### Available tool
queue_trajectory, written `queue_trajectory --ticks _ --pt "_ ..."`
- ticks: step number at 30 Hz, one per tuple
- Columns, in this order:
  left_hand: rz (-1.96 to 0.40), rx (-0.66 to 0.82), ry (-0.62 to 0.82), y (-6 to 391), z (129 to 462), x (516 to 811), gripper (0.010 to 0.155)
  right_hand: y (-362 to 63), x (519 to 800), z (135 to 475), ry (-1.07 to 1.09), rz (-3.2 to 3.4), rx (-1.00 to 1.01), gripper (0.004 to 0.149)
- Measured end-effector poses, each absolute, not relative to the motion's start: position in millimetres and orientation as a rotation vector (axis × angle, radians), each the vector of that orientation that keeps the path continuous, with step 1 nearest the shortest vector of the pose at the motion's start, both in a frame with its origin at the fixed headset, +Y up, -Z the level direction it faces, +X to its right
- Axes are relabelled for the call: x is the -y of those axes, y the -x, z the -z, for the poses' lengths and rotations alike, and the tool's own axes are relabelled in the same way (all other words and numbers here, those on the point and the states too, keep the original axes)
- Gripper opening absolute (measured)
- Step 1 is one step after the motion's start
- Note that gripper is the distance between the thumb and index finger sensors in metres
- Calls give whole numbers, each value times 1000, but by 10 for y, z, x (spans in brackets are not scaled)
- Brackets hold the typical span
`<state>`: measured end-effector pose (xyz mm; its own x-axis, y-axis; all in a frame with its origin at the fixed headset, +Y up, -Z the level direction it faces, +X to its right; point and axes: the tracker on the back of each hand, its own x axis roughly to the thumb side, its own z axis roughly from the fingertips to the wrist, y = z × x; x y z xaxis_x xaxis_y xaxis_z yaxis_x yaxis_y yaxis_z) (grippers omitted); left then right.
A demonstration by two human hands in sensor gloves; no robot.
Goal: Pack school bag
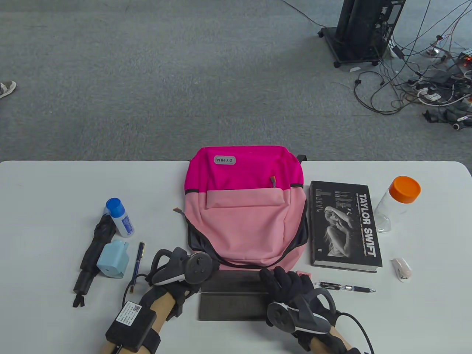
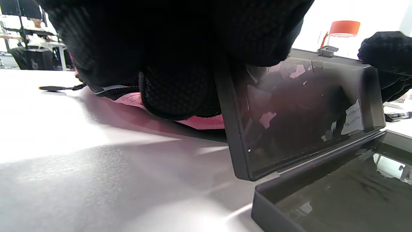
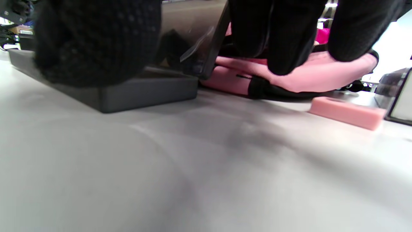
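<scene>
At the worktop's [image 1: 44, 191] near edge, we hold the dark grey plastic pencil case's [image 1: 232, 306] hinged lid raised, left hand [image 1: 184, 271] and right hand [image 1: 285, 285] gripping its corners, before the zip-open pink fabric backpack [image 1: 245, 206]. Best lay the lid fully back so pens drop in.

backpack [image 1: 245, 210]: hot pink upper, pale pink lower, black zip trim, grey logo patch
pencil case [image 1: 234, 298]: dark grey, glossy lid
book [image 1: 344, 225]: black cover, white lettering, monochrome photo
jar [image 1: 396, 204]: clear, orange lid
bottle [image 1: 120, 217]: white, blue cap
eraser [image 3: 347, 111]: pink
table [image 1: 55, 191]: white
gloves [image 1: 289, 284]: black knit
</scene>
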<state>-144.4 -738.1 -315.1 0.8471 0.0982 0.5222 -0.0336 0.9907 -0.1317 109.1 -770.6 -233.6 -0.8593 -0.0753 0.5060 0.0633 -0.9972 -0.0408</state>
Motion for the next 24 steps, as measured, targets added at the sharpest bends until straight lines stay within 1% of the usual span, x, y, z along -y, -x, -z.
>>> queue_trajectory --ticks 3,5,9,11,13,14,16,18,19,22,24 --pt "-22 550 95 1431 3099 7356 52 -1093 7709 2341 807 2971 -28 108" --pt "-40 565 81 1438 3039 7296 57 -1093 7707 2330 815 2964 -56 108" --pt "-44 559 -26 1507 2807 6956 77 -1095 7708 2338 817 2968 -46 108" --pt "28 556 -27 1517 2684 6848 87 -1099 7712 2352 817 2978 -23 108" --pt "98 553 1 1537 2547 6825 97 -1102 7711 2356 818 2978 -19 108" --pt "94 560 18 1551 2511 6851 100 -1102 7712 2354 819 2977 -20 108" --pt "17 569 85 1602 2441 6994 106 -1100 7710 2349 822 2970 -32 108" --pt "-29 537 205 1639 2402 7232 113 -1099 7707 2349 826 2968 -40 108" --pt "-18 528 216 1647 2392 7305 115 -1100 7707 2350 824 2967 -40 108" --pt "37 509 183 1658 2390 7547 117 -1108 7711 2368 819 2979 -25 109" --pt "45 502 193 1656 2405 7618 117 -1115 7713 2370 820 2983 -23 109"
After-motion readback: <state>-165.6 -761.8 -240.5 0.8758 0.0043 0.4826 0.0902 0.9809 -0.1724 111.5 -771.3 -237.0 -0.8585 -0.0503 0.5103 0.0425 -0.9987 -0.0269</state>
